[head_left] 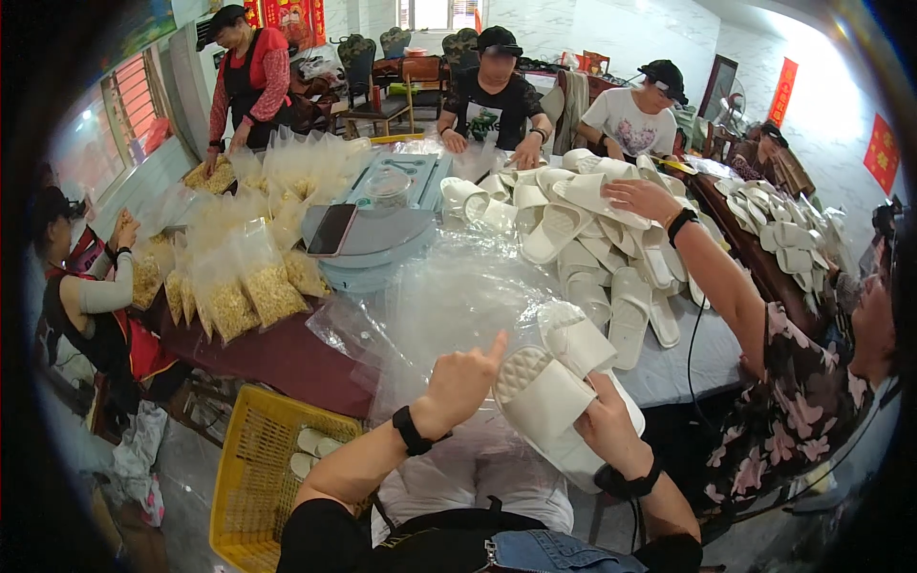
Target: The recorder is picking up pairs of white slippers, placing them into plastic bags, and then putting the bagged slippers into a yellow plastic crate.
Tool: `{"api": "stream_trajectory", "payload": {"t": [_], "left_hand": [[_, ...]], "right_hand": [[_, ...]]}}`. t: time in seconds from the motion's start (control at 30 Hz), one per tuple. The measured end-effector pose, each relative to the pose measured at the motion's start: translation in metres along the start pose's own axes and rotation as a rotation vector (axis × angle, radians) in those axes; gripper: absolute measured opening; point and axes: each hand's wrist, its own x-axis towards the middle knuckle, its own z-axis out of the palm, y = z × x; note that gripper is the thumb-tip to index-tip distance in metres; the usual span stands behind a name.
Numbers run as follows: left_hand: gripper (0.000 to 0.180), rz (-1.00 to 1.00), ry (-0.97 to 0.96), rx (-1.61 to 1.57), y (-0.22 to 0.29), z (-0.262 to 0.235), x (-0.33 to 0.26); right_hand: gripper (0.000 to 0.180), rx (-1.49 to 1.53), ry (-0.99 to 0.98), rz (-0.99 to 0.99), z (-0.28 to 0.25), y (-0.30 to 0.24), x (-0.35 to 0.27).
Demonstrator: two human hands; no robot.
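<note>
My right hand [611, 432] grips a pair of white slippers [544, 401] near the table's front edge, its fingers closed over their straps. The slippers lie against each other, soles down and slightly tilted. To their left is my left hand [463, 382], index finger stretched out toward the slippers and the other fingers curled in. A clear plastic bag [478, 430] hangs at that hand and over my lap; the curled fingers seem to hold it, though their tips are hidden. More clear bags [430, 296] lie spread flat on the table beyond.
White slippers [583, 224] are heaped ahead right, where a co-worker's hand [640, 199] reaches in. Bags of yellow pieces [229, 291] stand left, by a grey turntable [373, 244] with a phone [332, 230]. A yellow basket [250, 468] sits below left. Several people surround the table.
</note>
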Motion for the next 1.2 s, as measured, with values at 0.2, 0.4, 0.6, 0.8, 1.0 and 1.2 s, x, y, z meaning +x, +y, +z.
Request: {"api": "stream_trajectory", "payload": {"t": [0.2,0.4,0.6,0.8,1.0,1.2], "left_hand": [[0.053,0.051,0.033,-0.126,0.007,0.005,0.012],[0.047,0.091,0.013,-0.099,0.012,0.008,0.024],[0.054,0.202,0.14,-0.226,0.017,-0.005,0.024],[0.063,0.342,0.219,-0.28,0.039,-0.008,0.023],[0.06,0.229,0.018,-0.332,0.028,-0.008,0.005],[0.043,0.045,0.003,-0.638,-0.012,0.013,-0.006]], "right_hand": [[0.041,0.017,-0.075,-0.082,0.037,0.008,0.014],[0.014,0.039,-0.027,-0.074,0.072,0.019,0.031],[0.013,0.118,0.065,-0.161,0.091,0.029,0.051],[0.043,0.574,-0.087,0.167,0.156,0.1,0.048],[0.026,0.36,0.108,0.066,0.121,0.025,0.137],[0.028,0.604,-0.23,0.173,0.166,0.081,0.136]]}}
